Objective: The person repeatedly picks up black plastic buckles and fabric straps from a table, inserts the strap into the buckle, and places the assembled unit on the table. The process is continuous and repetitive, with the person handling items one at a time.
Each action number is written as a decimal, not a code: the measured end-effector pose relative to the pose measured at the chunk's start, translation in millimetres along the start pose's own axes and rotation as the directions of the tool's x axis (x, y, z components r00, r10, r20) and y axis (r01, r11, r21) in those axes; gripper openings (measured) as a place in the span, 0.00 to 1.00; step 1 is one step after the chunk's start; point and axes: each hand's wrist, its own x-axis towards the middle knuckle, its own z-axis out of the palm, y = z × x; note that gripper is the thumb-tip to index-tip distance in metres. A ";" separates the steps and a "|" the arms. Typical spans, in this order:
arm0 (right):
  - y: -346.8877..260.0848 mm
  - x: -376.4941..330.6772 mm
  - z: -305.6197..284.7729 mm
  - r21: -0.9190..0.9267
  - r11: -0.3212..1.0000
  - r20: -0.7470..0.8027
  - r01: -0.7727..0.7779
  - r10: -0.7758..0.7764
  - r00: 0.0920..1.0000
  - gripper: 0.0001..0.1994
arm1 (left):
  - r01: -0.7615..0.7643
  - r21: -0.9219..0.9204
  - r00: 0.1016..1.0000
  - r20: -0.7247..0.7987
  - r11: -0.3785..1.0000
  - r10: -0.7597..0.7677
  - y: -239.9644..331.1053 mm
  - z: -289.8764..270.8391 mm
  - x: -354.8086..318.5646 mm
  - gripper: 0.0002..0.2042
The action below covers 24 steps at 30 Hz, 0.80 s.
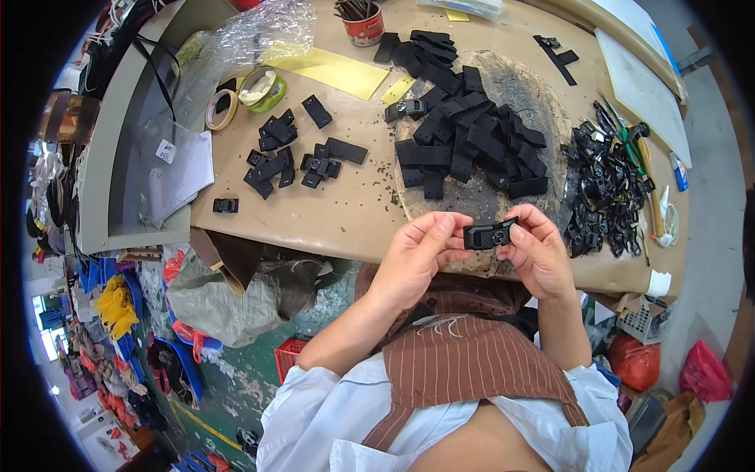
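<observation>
Between both hands, just above the table's front edge, is a black buckle (pixel 489 235) with what looks like a strap piece. The fingers of my left hand (pixel 425 252) pinch its left end. On its right end, my right hand (pixel 541 253) closes with thumb and fingers. Beyond the hands a heap of black strap pieces (pixel 464 134) lies on a worn round board (pixel 543 86). To the right spreads a pile of black plastic buckles (pixel 602 193). Several strap pieces with buckles (pixel 318 167) lie on the left, and a lone buckle (pixel 226 205) sits near the front edge.
A hammer (pixel 649 169) and green-handled tool (pixel 631 149) lie by the buckle pile. At the back stands a red tin (pixel 363 27) of dark rods. Leftward are a tape roll (pixel 221 110), a green tub (pixel 262 90), yellow sheets (pixel 334 71) and plastic wrap (pixel 259 35).
</observation>
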 end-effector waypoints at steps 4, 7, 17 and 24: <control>-0.3 -0.8 2.0 -0.094 0.993 -0.002 0.075 -0.076 0.997 0.10 | -0.131 0.267 0.991 -0.006 0.955 0.137 -0.3 11.5 -3.4 0.12; -0.8 -2.6 7.5 -0.176 0.967 -0.038 0.186 -0.195 0.980 0.10 | -0.310 0.330 0.945 0.003 0.892 0.328 -4.5 14.8 0.3 0.11; -15.7 -13.2 1.6 -0.318 0.901 0.205 0.295 -0.238 0.949 0.07 | -0.283 0.354 0.956 0.180 0.891 0.232 2.8 8.1 3.6 0.08; -15.8 -5.5 8.7 -0.288 0.937 0.211 0.199 -0.141 0.967 0.06 | -0.408 0.386 0.909 0.258 0.828 0.327 -0.9 4.1 -4.8 0.08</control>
